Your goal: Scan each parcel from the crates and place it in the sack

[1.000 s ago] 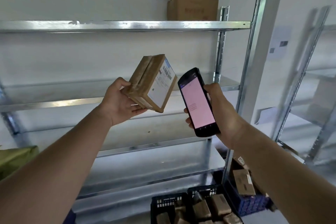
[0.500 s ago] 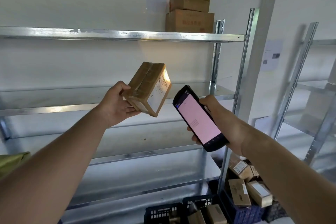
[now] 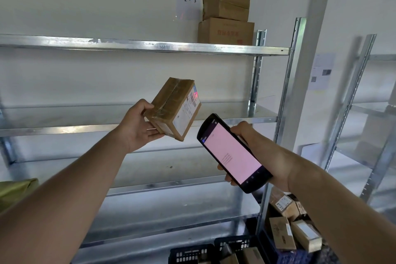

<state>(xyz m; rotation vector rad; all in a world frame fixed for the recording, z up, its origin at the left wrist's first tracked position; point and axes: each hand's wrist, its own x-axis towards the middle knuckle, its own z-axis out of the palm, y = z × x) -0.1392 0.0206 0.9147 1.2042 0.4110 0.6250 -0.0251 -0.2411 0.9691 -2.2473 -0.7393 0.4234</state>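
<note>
The parcel (image 3: pixel 174 107), a taped brown box, sits tilted in the left hand (image 3: pixel 137 126), fingers wrapped round its lower end, label facing four o'clock. There the right hand (image 3: pixel 255 152) grips the scanner (image 3: pixel 232 153), pink screen lit. Crates (image 3: pixel 233 246) lie at six o'clock.

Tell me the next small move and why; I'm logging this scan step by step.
Probably hold steady until the scan registers, then lower the parcel toward the sack. The left hand holds it tilted, label toward the scanner in the right hand, and a red glow sits on the barcode. The pink screen shows no readable confirmation.
</note>
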